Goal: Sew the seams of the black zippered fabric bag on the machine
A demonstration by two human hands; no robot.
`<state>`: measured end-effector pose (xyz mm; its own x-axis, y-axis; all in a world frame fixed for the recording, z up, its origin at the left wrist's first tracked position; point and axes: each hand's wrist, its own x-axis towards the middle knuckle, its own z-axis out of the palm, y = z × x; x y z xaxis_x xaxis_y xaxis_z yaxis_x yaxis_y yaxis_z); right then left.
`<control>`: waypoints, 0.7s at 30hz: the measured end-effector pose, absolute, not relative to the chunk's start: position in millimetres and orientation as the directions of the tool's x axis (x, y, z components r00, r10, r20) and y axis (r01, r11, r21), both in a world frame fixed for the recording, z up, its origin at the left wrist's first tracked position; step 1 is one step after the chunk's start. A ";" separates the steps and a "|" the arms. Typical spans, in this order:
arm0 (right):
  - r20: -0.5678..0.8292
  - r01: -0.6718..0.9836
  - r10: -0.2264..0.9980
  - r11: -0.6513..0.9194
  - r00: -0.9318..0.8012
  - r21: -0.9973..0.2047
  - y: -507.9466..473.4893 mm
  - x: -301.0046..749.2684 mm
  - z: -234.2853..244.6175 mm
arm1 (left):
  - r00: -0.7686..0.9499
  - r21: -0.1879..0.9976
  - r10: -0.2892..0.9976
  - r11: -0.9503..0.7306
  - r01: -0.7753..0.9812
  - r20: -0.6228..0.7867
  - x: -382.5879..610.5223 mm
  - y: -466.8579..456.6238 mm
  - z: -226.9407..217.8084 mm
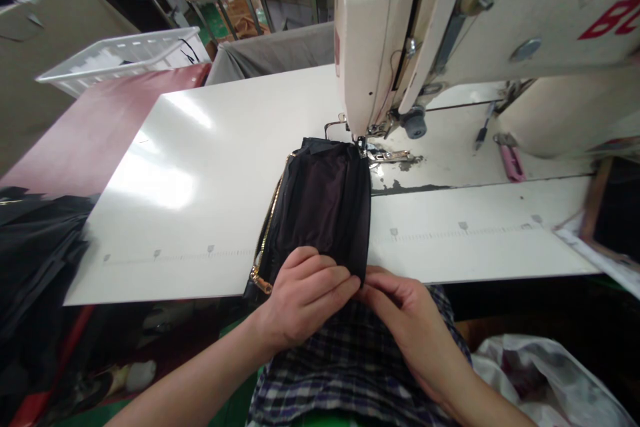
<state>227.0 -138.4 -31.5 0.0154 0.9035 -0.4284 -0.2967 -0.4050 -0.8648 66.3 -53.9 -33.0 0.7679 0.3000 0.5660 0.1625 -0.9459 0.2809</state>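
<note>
Black pouch [320,203]: it lies on the worktop, just past the fingers, and its near edge is in them. It looks soft, and a dark purple-brown patch shows on top.
Left hand [307,290]: its fingers are bent over the near edge of the pouch and grip the cloth.
Right hand [407,307]: its thumb and pointing finger pinch the near right corner of the pouch, right next to the left hand's fingers.
Gold zip [273,207]: it runs down the left side of the pouch, to the left of the fingers and away from them. Its gold pull [261,281] hangs near the left hand.
Sewing machine [375,47]: it is big and cream, far ahead of the fingers and to the right. The far right corner of the pouch is at its metal foot [361,144]. I cannot tell if the needle is in the cloth.
Worktop [220,180]: it is white and shiny, with ruler marks on both sides of the fingers.
Small pink tool [513,161]: it lies ahead of the right hand's fingers, well off to the right.
Black cloth [35,267]: it is heaped far to the left of the fingers.
White basket [130,57]: it sits far ahead of the fingers, on the left.
Checked cloth [350,360]: it is below the fingers, on the person's lap.
</note>
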 end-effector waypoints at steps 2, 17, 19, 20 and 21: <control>-0.437 -0.326 0.900 -0.410 0.009 -0.852 -139.1 226.4 -31.4 | 0.775 0.278 0.292 -0.948 0.156 0.560 64.9 -53.2 -34.3; 0.540 0.753 0.841 0.340 0.025 -0.564 -133.3 252.7 -40.4 | 0.801 0.311 0.186 -0.950 0.000 0.569 67.3 -43.4 -24.4; 0.587 0.752 0.793 0.487 -0.166 -0.445 -126.4 257.4 -42.7 | 0.824 0.345 0.181 -0.938 -0.019 0.537 68.3 -39.3 -18.7; 0.585 0.726 0.779 0.534 -0.224 -0.433 -122.6 259.2 -43.9 | 0.842 0.396 0.207 -0.918 -0.008 0.497 70.3 -34.6 -14.8; 0.577 0.700 0.775 0.562 -0.259 -0.440 -118.9 260.8 -45.1 | 0.862 0.444 0.238 -0.896 0.017 0.447 73.7 -27.8 -10.7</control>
